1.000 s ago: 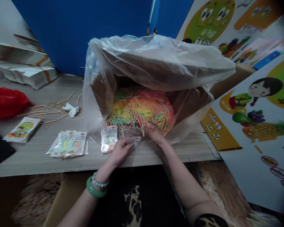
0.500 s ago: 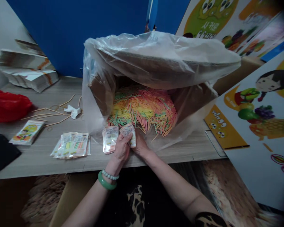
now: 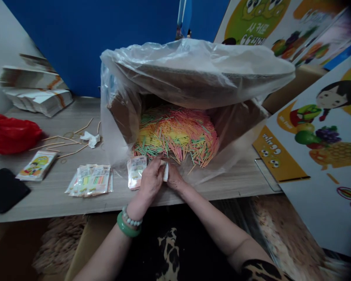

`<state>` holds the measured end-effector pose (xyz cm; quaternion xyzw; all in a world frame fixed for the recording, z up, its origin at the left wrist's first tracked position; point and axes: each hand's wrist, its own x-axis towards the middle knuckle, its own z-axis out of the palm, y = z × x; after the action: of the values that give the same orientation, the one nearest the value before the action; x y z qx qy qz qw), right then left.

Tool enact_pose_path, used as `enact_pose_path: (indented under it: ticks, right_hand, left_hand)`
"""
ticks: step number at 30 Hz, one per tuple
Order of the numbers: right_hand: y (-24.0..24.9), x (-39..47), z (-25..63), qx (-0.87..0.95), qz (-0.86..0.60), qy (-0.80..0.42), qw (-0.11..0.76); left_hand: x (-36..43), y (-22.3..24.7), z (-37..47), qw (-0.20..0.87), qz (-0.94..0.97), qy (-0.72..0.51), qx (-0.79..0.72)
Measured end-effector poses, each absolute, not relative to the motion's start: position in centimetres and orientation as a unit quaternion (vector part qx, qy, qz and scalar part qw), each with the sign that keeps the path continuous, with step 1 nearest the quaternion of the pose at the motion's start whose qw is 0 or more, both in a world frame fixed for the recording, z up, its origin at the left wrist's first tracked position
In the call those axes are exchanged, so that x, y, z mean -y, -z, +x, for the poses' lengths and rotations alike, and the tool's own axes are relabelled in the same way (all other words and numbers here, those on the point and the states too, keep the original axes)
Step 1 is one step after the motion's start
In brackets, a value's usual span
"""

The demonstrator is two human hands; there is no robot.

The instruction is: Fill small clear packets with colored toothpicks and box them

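Close together at the table's front edge, both my hands are closed around a small printed packet (image 3: 165, 171); only a pale strip of it shows between them. My left hand (image 3: 151, 176), with a green bangle and beads on the wrist, covers most of it. My right hand (image 3: 174, 178) grips it from the other side, its fingertips partly hidden. Just left of my left hand lies a stack of similar packets (image 3: 136, 173). Right behind the hands, a heap of thin coloured sticks (image 3: 175, 134) in pink, yellow, orange and green spills from a plastic-lined cardboard box (image 3: 125, 117).
To the left, filled clear packets (image 3: 90, 180) lie fanned out near a bundle of printed wrappers (image 3: 37, 166), a black phone-like slab (image 3: 7, 190) and a red plastic bag (image 3: 13, 134). Brown sticks and rubber bands lie behind them. Large printed cartons (image 3: 318, 156) stand at the right.
The packet has been turned from showing its printed face to nearly edge-on. My left hand has rolled over it, hiding more, and the view has shifted slightly.
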<state>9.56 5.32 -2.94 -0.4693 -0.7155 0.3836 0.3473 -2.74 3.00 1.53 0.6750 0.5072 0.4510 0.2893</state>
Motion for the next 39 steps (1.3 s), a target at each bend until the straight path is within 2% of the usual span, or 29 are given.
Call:
enact_pose_path:
  ticks: [5, 9, 12, 14, 21, 31, 35, 39]
  right_hand:
    - [3.1, -5.3, 10.0, 0.706, -0.461, -0.388, 0.371]
    - [3.2, -5.6, 10.2, 0.663, -0.462, -0.407, 0.426]
    - [3.2, -5.7, 10.5, 0.609, -0.474, -0.412, 0.484]
    - [3.3, -5.8, 10.7, 0.593, -0.464, -0.427, 0.501]
    - [3.7, -5.5, 11.0, 0.59, -0.474, -0.438, 0.484]
    - [2.8, -4.0, 11.4, 0.703, -0.491, -0.272, 0.438]
    - [3.3, -3.8, 11.4, 0.739, -0.483, -0.306, 0.357]
    - [3.4, -3.7, 11.7, 0.742, -0.459, -0.335, 0.356]
  left_hand:
    - [-2.2, 0.0, -2.4, 0.272, 0.641, -0.486, -0.529]
    - [-2.5, -0.6, -2.7, 0.413, 0.59, -0.482, -0.499]
    - [-3.2, -1.4, -4.0, 0.523, 0.434, -0.538, -0.499]
    - [-3.6, -1.8, -4.9, 0.548, 0.344, -0.573, -0.504]
    - [-2.7, -1.1, -5.2, 0.629, 0.271, -0.531, -0.499]
    - [-2.5, -0.2, -5.2, 0.663, 0.361, -0.471, -0.455]
    - [-2.4, -0.2, -5.1, 0.669, 0.327, -0.466, -0.478]
    - [-2.3, -0.8, -4.7, 0.638, 0.327, -0.491, -0.495]
